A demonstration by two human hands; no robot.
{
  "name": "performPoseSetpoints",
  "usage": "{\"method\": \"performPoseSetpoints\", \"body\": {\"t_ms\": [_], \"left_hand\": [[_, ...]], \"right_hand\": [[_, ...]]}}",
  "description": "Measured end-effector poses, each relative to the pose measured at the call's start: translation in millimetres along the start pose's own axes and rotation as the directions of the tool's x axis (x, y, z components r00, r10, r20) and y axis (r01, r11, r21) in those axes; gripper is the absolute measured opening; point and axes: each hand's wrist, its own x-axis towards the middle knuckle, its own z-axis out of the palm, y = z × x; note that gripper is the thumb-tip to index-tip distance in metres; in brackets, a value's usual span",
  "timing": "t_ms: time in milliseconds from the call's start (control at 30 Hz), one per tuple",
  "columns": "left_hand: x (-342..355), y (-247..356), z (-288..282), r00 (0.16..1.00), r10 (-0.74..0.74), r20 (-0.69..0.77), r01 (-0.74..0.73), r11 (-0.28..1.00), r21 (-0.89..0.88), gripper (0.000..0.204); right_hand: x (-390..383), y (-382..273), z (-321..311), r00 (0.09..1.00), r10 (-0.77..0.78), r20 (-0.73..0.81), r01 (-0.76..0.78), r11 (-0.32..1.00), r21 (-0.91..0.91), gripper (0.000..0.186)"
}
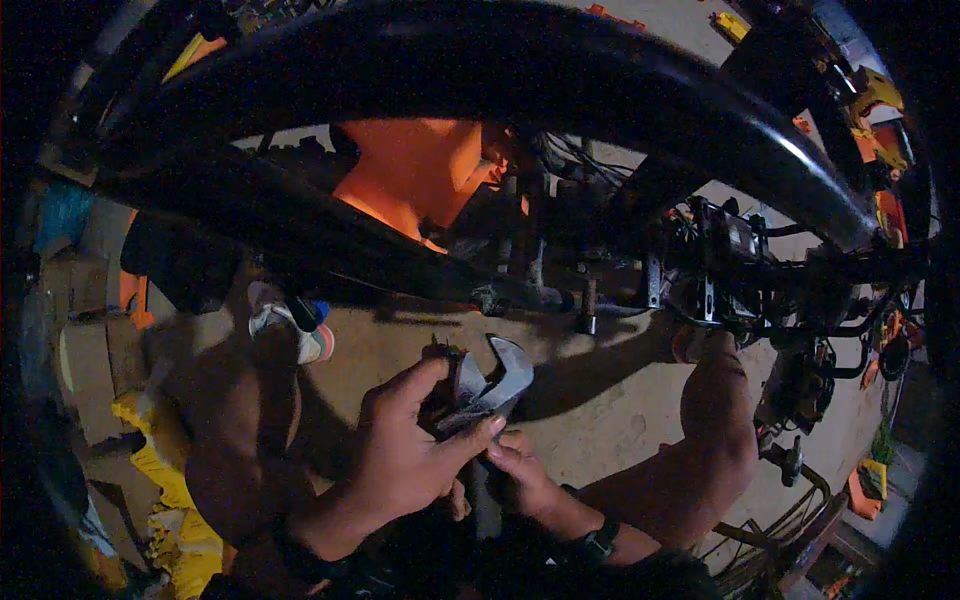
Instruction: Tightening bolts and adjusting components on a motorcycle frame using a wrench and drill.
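Head view, left hand: the left hand (405,455) is closed around the head end of an adjustable wrench (490,385); the thumb lies over the part just below the jaws, and the fingers wrap behind it.
Head view, right hand: the right hand (520,475) grips the handle of the same wrench from below, fingers curled tight; a dark watch (598,545) sits on this wrist.
Wrench: it is metal and grey, held upright in front of the body, between both hands; its open jaws point up and a little to the right. It touches no bolt or nut; it is in the air below the machine.
How far along: I judge that the wrench is being set to size, because the thumb is near the adjusting part. Nothing shows that any bolt is loosened or tightened; that work seems not yet begun.
Machine above: a wide black curved bar (560,70) crosses the top; under it are an orange panel (415,170), dark cables and metal parts (720,270). It looks like a motorcycle or similar vehicle, but I cannot tell for sure.
Floor: bare pale concrete floor (600,400), with strong shadows. The person's knees (715,420) are bent over it, and one shoe (290,325) shows at the left.
Room: dim light; a yellow cloth (175,490) lies at lower left, small orange and yellow things at the right edge.
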Motion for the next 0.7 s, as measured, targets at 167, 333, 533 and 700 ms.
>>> {"method": "performPoseSetpoints", "body": {"t_ms": [167, 333, 533, 700], "left_hand": [[12, -15, 10, 0.981, 0.175, -0.088, -0.157, 0.970, 0.184, 0.038], [18, -15, 17, 0.949, 0.302, -0.093, -0.270, 0.928, 0.257, 0.040], [25, -28, 21, 0.987, 0.158, -0.038, -0.151, 0.977, 0.154, 0.042], [31, -35, 24, 0.984, 0.168, -0.055, -0.151, 0.959, 0.239, 0.039]], "right_hand": [[5, -2, 3, 0.993, 0.003, -0.116, -0.007, 1.000, -0.030, 0.044], [2, 8, -19, 0.999, 0.048, -0.016, -0.046, 0.989, 0.143, 0.055], [0, 10, -11, 0.978, 0.083, -0.191, -0.049, 0.983, 0.180, 0.057], [0, 14, -17, 0.993, 0.105, -0.057, -0.079, 0.935, 0.345, 0.054]]}}
